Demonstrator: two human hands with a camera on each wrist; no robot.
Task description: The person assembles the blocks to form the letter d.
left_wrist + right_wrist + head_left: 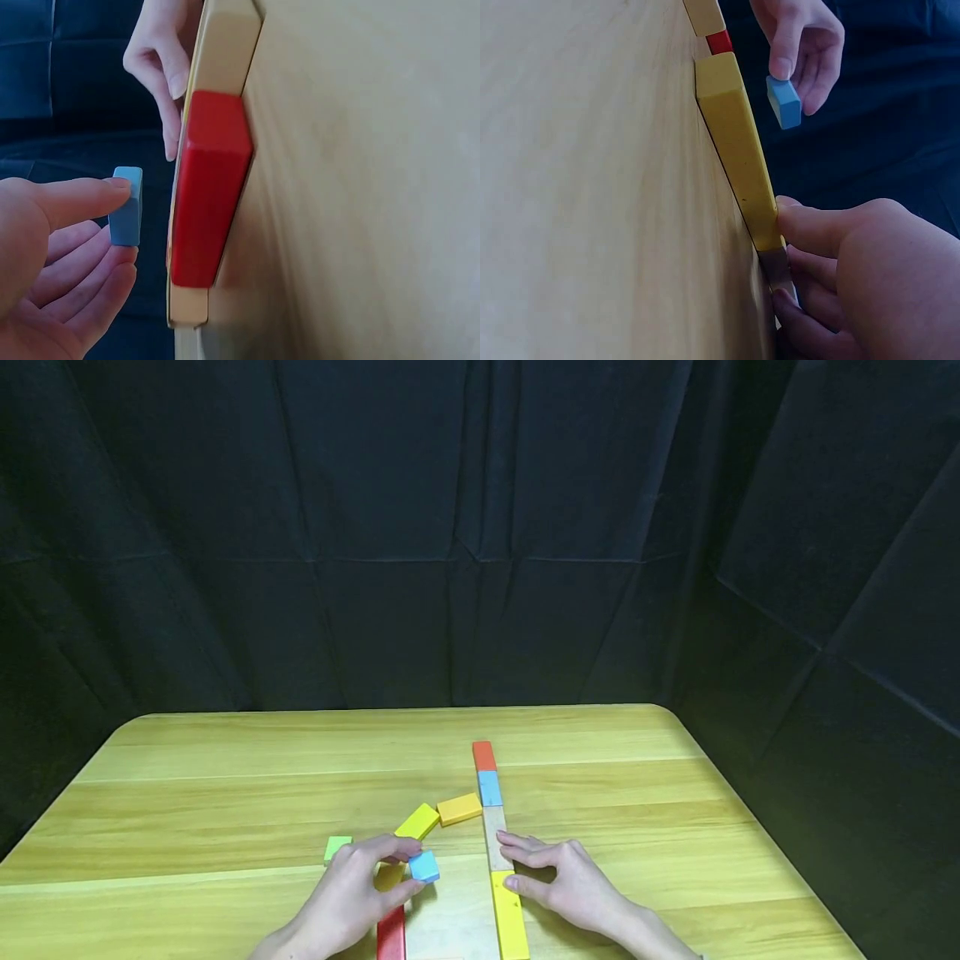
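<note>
My left hand (pixel 348 889) pinches a small blue block (pixel 423 867) between thumb and fingers, held above the tabletop in the left wrist view. To its right, my right hand (pixel 566 878) rests fingertips on a straight row of blocks. Its thumb touches a long yellow block (pixel 511 918), and its other fingers touch the plain wood block (pixel 494 837) just beyond. Farther along that row lie another blue block (pixel 490 787) and an orange-red one (pixel 483 756). A red block (pixel 214 187) lies below the left hand, beside a plain wood block (pixel 226 45).
An orange block (pixel 459 809) slants against the row, and a yellow block (pixel 417 821) angles down from it toward the left hand. A green block (pixel 337 847) lies apart, left of these. Black cloth (pixel 375 635) hangs behind the wooden table (pixel 225 793).
</note>
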